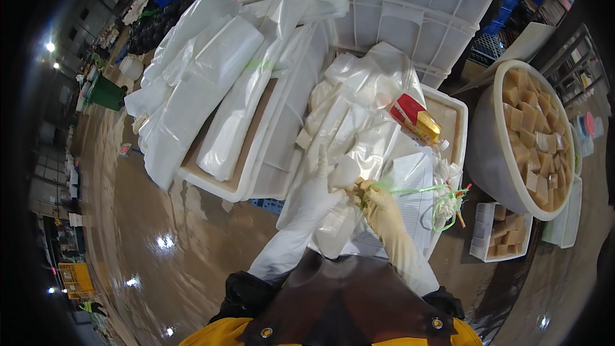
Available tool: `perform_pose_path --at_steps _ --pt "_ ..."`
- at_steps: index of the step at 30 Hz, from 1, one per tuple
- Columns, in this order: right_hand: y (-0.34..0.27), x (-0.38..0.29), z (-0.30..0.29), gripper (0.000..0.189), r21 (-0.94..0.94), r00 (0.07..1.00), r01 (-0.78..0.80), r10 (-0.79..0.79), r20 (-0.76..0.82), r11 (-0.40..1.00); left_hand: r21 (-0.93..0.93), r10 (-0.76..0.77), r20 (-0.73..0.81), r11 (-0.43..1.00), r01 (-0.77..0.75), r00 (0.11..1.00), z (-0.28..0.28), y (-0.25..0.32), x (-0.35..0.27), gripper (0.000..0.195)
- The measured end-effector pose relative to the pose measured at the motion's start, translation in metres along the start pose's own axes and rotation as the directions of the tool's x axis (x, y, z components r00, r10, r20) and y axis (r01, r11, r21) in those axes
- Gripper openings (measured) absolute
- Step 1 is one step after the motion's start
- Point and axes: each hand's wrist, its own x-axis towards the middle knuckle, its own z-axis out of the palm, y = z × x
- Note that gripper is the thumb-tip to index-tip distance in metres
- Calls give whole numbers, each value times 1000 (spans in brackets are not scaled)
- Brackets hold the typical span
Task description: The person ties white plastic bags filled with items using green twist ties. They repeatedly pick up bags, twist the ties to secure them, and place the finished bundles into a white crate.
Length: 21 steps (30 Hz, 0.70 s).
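Observation:
In front of me a pile of clear plastic bags lies across a white tub. My left hand, in a white glove, rests against the plastic with one finger stretched upward; what its other fingers grip is hidden. Close beside it, my right hand wears a yellowish glove and pinches a light green string. That string trails right to a tangle beside a bunch of white cords. Printed sheets lie under my right wrist. Beyond my hands is a bottle of yellow liquid with a red label.
Folded plastic sheets drape over a white tub on the left. At right stands a round tub of tan blocks, with a small block-filled crate below. Tall white bins rise behind. The floor is wet.

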Motion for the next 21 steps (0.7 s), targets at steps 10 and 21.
perform_pose_path --at_steps 10,21 --pt "-5 9 21 19 -492 963 221 -108 248 842 51 36 -104 998 -31 994 -2 -8 18 86" --pt "2 21 4 18 -439 975 222 -194 108 871 -464 26 -207 878 -121 978 8 -19 33 75"
